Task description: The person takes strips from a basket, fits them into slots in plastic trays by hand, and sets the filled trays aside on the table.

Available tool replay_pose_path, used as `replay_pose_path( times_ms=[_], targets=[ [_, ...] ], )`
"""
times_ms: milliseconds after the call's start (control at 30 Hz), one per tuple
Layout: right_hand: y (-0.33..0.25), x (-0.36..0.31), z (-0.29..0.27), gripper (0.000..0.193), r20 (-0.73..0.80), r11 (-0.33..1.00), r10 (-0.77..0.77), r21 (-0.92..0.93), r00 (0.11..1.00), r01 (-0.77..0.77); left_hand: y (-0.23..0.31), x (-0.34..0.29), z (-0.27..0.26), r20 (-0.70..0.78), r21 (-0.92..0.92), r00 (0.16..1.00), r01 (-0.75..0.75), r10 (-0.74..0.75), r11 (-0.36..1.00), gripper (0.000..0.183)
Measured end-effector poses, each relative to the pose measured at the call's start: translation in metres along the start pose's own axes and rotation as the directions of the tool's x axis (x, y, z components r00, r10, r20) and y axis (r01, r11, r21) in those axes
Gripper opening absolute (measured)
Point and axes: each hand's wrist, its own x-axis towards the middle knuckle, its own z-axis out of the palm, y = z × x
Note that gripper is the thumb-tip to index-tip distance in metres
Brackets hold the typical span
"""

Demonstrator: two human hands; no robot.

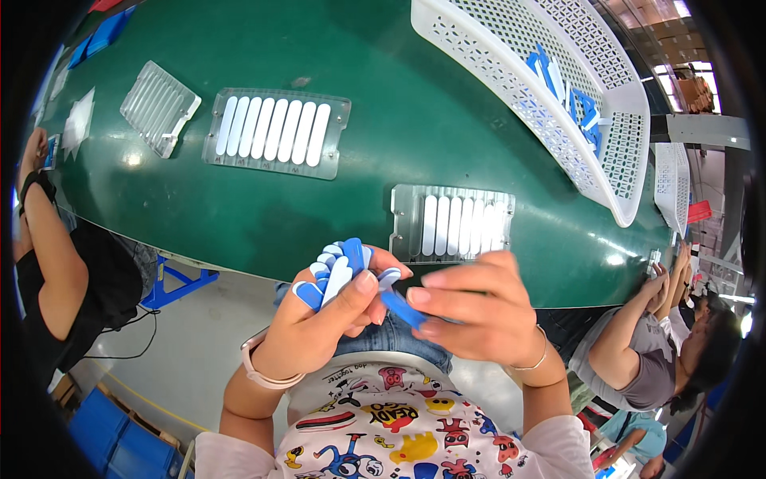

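In my left hand (307, 331) is a bunch of small nail files (338, 275), strips with rounded ends, blue on one side and white on the other. They fan out above my thumb. My right hand (491, 311), slightly blurred, pinches a single blue nail file (404, 310) close to the left fingers. Just beyond my hands, by the table's near edge, lies a clear slotted tray (405, 223) with a row of white strips (456, 226) in it. Farther left is a second clear tray (338, 148), also filled with white strips.
A third clear tray (159, 108), seemingly without strips, lies at far left on the green table (319, 48). The white perforated basket (495, 76) at upper right contains blue and white pieces (568, 96). People sit on both sides, one person's arm (52, 231) at left.
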Motion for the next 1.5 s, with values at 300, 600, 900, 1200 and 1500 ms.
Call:
replay_pose_path(
  times_ms=[300, 600, 900, 1200, 1500],
  targets=[
    [0.016, 0.027, -0.013, 0.017, -0.043, 0.286, 0.758, 0.919, 0.651, -0.271, -0.003, -0.001, -0.005, -0.043, -0.124, 0.999, -0.022, 0.017, 0.992, 0.030],
    [0.039, 0.063, -0.032, 0.017, 0.454, 0.729, 0.636, -0.087, 0.624, -0.679, -0.004, -0.006, -0.010, -0.081, -0.072, 0.996, -0.028, 0.023, 0.997, 0.029],
    [0.033, 0.058, -0.018, 0.035, 0.417, 0.769, 0.632, -0.226, 0.653, -0.598, -0.002, -0.009, -0.015, -0.087, -0.093, 0.995, -0.065, 0.057, 0.994, 0.029],
    [0.016, 0.019, -0.048, 0.078, 0.284, 0.731, 0.671, -0.408, 0.685, -0.547, 0.004, -0.009, -0.024, -0.100, -0.165, 0.994, -0.051, 0.035, 0.985, 0.027],
    [0.039, 0.062, 0.002, 0.074, 0.141, 0.798, 0.551, -0.380, 0.823, -0.469, 0.008, -0.030, -0.029, -0.144, -0.160, 0.977, -0.179, 0.156, 0.971, 0.025]
  ],
)
